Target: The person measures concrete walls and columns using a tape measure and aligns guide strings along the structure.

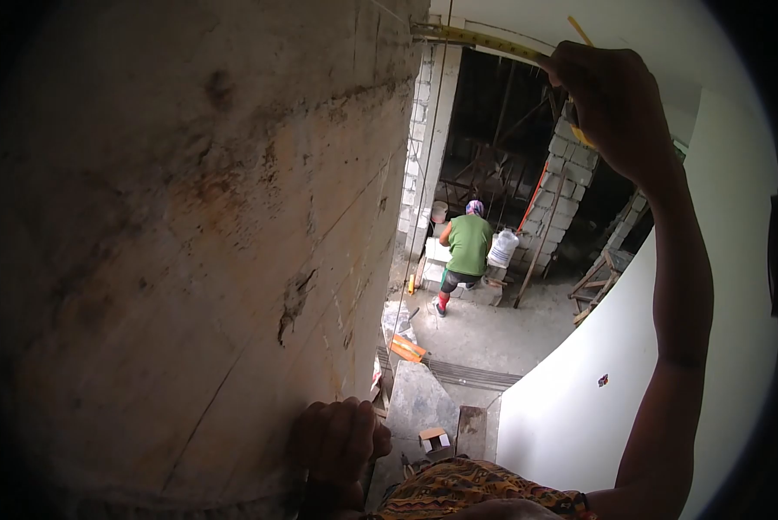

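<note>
Raised at the upper right, my right hand (610,100) is closed around a yellow tape measure (493,43). The tape's blade runs left from the fingers to the edge of a stained concrete wall (259,191). A thin string (432,147) hangs down along that edge. Low in the view, my left hand (341,438) rests against the bottom of the wall with its fingers curled; whether it holds anything is hidden in shadow.
Far below, a person in a green top (470,245) bends over pale blocks. Nearby are a white sack (502,249), a block column (558,195) and a leaning wooden stick. An orange object (408,348) and an open box (435,439) lie beneath me. A white curved wall (580,390) stands right.
</note>
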A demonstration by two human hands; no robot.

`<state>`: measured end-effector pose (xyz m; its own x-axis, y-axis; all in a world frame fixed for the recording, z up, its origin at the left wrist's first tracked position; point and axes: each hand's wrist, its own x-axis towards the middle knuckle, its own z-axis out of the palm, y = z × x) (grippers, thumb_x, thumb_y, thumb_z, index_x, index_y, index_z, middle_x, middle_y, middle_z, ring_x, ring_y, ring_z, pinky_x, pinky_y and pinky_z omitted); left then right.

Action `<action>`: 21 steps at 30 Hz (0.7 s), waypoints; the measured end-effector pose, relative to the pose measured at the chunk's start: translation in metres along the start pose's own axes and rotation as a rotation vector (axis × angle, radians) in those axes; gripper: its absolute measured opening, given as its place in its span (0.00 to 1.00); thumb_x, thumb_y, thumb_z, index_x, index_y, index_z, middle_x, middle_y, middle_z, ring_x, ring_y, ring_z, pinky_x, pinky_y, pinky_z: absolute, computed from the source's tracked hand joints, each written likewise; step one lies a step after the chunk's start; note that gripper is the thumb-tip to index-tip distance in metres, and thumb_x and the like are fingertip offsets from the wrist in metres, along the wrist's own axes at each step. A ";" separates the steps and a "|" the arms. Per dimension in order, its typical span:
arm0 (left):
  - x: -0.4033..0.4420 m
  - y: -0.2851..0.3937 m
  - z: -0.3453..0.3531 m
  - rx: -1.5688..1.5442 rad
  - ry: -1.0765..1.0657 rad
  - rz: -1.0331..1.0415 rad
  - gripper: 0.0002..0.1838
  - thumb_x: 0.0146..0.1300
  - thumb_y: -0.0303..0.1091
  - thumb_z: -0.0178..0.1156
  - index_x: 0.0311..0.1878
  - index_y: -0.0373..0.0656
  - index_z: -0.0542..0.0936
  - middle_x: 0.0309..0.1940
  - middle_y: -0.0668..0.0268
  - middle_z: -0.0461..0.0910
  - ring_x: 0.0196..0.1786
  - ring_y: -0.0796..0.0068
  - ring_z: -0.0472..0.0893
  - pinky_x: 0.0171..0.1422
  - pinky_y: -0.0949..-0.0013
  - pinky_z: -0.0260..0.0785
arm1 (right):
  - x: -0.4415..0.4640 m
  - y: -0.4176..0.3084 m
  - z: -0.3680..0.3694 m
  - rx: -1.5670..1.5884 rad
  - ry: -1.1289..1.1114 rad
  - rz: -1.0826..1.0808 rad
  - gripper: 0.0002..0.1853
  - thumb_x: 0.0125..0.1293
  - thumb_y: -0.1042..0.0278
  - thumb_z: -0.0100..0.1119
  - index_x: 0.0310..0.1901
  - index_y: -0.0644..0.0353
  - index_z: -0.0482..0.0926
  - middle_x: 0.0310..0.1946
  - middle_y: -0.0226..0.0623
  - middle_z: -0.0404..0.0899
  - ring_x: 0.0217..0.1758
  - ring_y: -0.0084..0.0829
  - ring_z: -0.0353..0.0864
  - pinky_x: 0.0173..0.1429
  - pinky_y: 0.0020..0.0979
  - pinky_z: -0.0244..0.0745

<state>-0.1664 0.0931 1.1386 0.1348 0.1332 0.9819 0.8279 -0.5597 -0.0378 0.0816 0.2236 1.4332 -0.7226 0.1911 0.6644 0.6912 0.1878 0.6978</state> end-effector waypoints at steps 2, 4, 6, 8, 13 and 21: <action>-0.003 -0.002 0.003 -0.003 0.023 0.014 0.13 0.53 0.28 0.51 0.42 0.35 0.76 0.27 0.58 0.77 0.22 0.66 0.75 0.28 0.62 0.70 | -0.001 0.001 0.000 0.021 -0.011 0.014 0.06 0.58 0.76 0.55 0.36 0.58 0.81 0.21 0.35 0.76 0.24 0.33 0.74 0.37 0.38 0.74; -0.004 -0.002 0.001 0.012 0.012 -0.007 0.11 0.57 0.32 0.53 0.41 0.39 0.77 0.28 0.60 0.78 0.23 0.68 0.76 0.29 0.63 0.71 | -0.001 0.000 -0.002 -0.085 -0.072 -0.012 0.15 0.51 0.78 0.58 0.43 0.58 0.80 0.29 0.31 0.77 0.30 0.30 0.80 0.41 0.32 0.76; -0.003 -0.002 0.000 0.027 0.000 -0.029 0.10 0.60 0.37 0.54 0.40 0.42 0.78 0.29 0.62 0.79 0.24 0.69 0.78 0.30 0.64 0.72 | 0.001 0.000 -0.002 -0.070 -0.106 0.031 0.15 0.51 0.78 0.58 0.43 0.58 0.80 0.29 0.31 0.77 0.30 0.30 0.79 0.41 0.33 0.76; -0.002 -0.003 0.000 -0.018 -0.020 0.026 0.15 0.54 0.29 0.51 0.44 0.35 0.75 0.26 0.59 0.77 0.22 0.66 0.75 0.28 0.61 0.70 | 0.001 0.001 -0.001 -0.055 -0.141 0.074 0.15 0.51 0.78 0.58 0.43 0.58 0.79 0.29 0.32 0.76 0.31 0.30 0.79 0.41 0.33 0.76; 0.002 -0.002 0.000 -0.018 -0.036 0.024 0.16 0.53 0.29 0.51 0.45 0.34 0.75 0.26 0.59 0.77 0.21 0.66 0.74 0.27 0.62 0.70 | 0.006 -0.004 -0.010 -0.137 -0.085 -0.089 0.15 0.52 0.78 0.57 0.44 0.58 0.79 0.29 0.32 0.76 0.31 0.32 0.79 0.41 0.32 0.76; 0.004 -0.001 0.003 0.006 -0.013 0.026 0.15 0.52 0.29 0.51 0.44 0.34 0.76 0.25 0.58 0.76 0.20 0.66 0.74 0.26 0.63 0.69 | 0.007 0.001 -0.004 -0.105 -0.073 -0.069 0.15 0.51 0.78 0.59 0.43 0.59 0.79 0.30 0.33 0.77 0.32 0.32 0.81 0.42 0.32 0.77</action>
<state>-0.1653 0.0970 1.1418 0.1629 0.1293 0.9781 0.8272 -0.5583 -0.0640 0.0768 0.2213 1.4395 -0.7634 0.2516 0.5950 0.6323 0.1022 0.7680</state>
